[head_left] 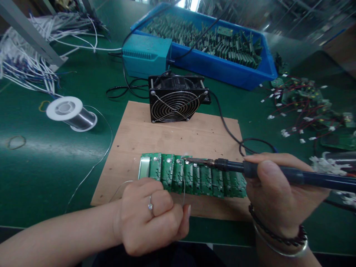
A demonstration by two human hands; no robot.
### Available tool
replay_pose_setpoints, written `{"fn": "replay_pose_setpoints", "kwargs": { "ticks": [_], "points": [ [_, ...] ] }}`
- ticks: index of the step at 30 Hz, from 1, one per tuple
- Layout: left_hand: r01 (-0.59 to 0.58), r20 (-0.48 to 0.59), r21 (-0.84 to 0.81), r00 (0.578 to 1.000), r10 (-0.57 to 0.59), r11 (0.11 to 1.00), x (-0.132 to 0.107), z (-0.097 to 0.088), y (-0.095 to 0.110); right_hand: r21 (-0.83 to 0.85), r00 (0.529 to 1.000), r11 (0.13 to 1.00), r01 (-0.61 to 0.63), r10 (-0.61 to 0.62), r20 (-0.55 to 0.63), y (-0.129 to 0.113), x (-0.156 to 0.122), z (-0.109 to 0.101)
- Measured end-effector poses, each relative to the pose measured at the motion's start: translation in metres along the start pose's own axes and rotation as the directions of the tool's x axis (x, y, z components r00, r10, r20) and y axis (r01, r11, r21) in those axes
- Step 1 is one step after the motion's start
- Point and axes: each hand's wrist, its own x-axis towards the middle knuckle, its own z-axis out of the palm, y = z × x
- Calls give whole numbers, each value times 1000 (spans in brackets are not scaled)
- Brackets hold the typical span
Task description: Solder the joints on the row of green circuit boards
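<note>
Head view shows your right hand (274, 193) gripping the dark-handled soldering iron (250, 168) tip-down on the row of green circuit boards (194, 178) lying on the brown board (155, 137), while your left hand (150, 215) pinches thin solder wire (184, 185) upward to feed that joint.

The left hand (150, 217), at seven o'clock, wears a thin ring with a small stone. The right hand (278, 196), at four o'clock, wears a dark braided bracelet and what looks like a silver bangle.
</note>
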Motion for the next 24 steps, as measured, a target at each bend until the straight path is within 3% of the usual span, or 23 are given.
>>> {"fn": "replay_pose_setpoints", "kwargs": {
  "ticks": [5,15,24],
  "points": [
    [-39,-18,1,999,39,999,1,-2,-1,-29,999,999,-17,16,-36,-1,3,1],
    [20,-57,33,998,-18,999,1,1,-1,28,1000,999,-23,22,16,1,2,1],
    [-22,-12,18,1000,23,1000,2,-2,-5,15,999,999,-31,31,-12,4,3,3]
  ]
}}
